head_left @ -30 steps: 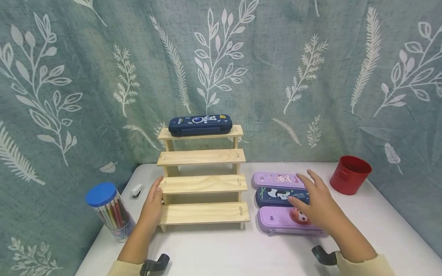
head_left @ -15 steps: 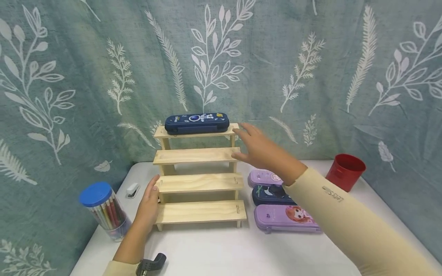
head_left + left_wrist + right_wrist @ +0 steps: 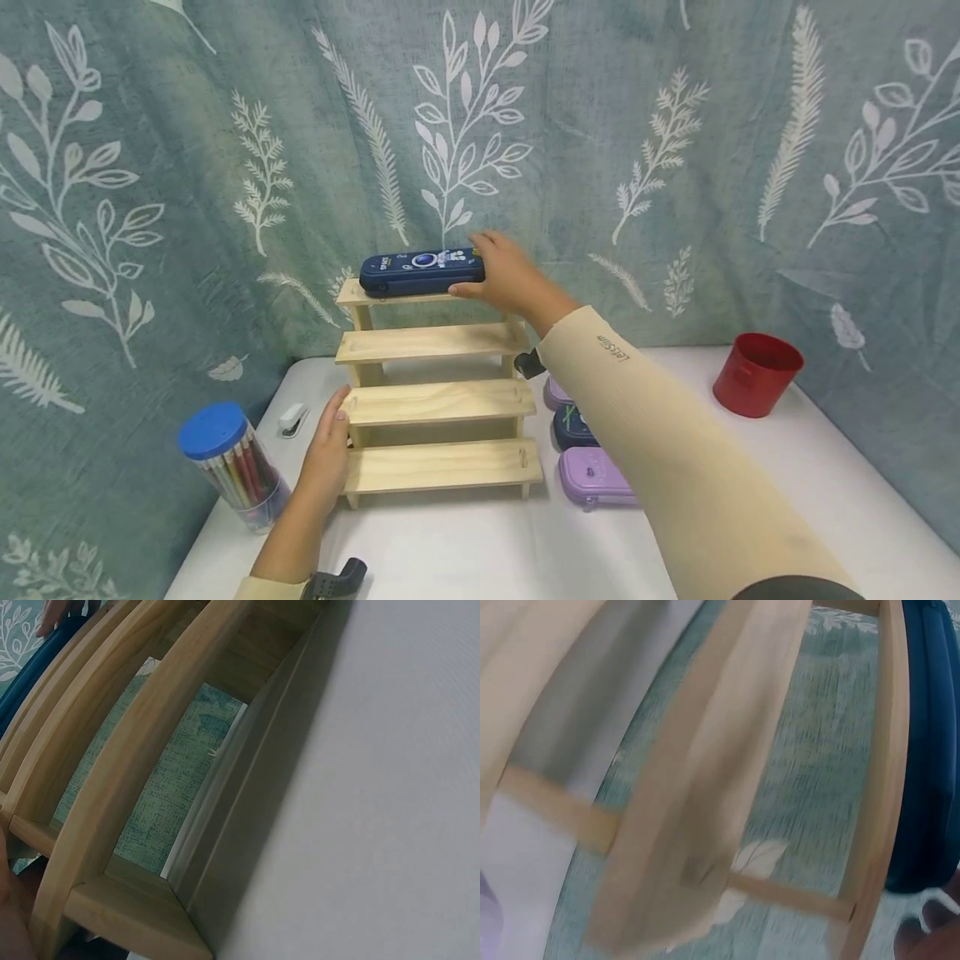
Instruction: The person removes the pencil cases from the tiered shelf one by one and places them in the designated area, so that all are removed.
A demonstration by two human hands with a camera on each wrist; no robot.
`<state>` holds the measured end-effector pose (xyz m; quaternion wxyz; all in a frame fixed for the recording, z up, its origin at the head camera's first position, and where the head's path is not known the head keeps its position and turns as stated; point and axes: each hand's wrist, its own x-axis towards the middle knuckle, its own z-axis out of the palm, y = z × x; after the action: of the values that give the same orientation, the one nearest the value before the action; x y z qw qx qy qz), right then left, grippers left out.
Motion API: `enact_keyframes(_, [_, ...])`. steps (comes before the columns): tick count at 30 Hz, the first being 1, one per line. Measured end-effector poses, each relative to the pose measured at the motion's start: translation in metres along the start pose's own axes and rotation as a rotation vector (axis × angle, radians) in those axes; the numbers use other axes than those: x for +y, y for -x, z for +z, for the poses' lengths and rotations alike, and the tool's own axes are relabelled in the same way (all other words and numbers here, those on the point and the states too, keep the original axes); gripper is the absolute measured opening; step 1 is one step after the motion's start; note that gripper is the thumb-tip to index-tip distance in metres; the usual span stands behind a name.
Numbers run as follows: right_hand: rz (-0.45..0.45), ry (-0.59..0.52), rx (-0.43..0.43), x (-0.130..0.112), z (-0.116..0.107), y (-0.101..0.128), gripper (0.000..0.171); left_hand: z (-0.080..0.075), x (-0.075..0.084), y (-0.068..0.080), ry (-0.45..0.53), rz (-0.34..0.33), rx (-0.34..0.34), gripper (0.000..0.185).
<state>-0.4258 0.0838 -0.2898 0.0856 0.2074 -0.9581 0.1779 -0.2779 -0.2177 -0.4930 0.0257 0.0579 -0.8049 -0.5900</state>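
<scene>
On the top step of the wooden stair rack [image 3: 438, 400] sits the navy pencil case [image 3: 422, 271], lying flat, long side facing out. Right hand [image 3: 508, 279] is on its right end: thumb at the front edge, fingers [image 3: 489, 243] curled over the top, so it reads as a grip on that end, though I can't tell how firm. Right wrist view only shows the case's dark edge [image 3: 932, 742] past the rack slats, blurred.

Left hand [image 3: 326, 454] rests against the rack's left side by the lower steps, fingers relaxed and straight, holding nothing. It looks like it's steadying the rack.

Handling guess:
- Case looks like a moulded semi-rigid shell, so it should keep its shape under a pinch and not sag when lifted by one end.
- Probably light; contents unknown, may shift or rattle.
- Surface looks smooth and printed, could be a bit slick. Pinching across the narrow width, top and bottom, is safer than fingertips on the rounded end.
- A zip seems to run round the side; avoid pulling on it.
- Rack looks light, so dragging the case could tip it.

Three more cases [image 3: 592, 477] lie on the counter [image 3: 750, 467] right of the rack, partly hidden by the sleeve.
</scene>
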Motion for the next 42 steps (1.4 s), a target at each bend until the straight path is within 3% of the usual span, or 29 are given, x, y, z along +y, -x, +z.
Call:
enact_keyframes(10, [0.021,0.076,-0.051,-0.021,0.024,-0.012,0.114,-0.006,-0.006,0.01,0.002,-0.01,0.002,0.054])
enact_keyframes(20, [0.096,-0.057,0.025,-0.016,0.027,-0.003,0.1,0.0,-0.006,0.005,0.022,0.013,-0.006,0.053])
enact_keyframes(28, [0.125,-0.143,0.08,-0.01,0.02,0.008,0.092,0.006,-0.004,0.0,0.032,0.038,-0.007,0.052])
enact_keyframes(35, [0.097,-0.14,0.091,-0.006,0.012,0.021,0.088,0.003,-0.001,-0.001,0.003,0.029,0.004,0.053])
enact_keyframes(42, [0.084,-0.173,0.131,-0.001,0.012,0.051,0.089,-0.001,-0.001,-0.003,-0.001,0.041,-0.002,0.053])
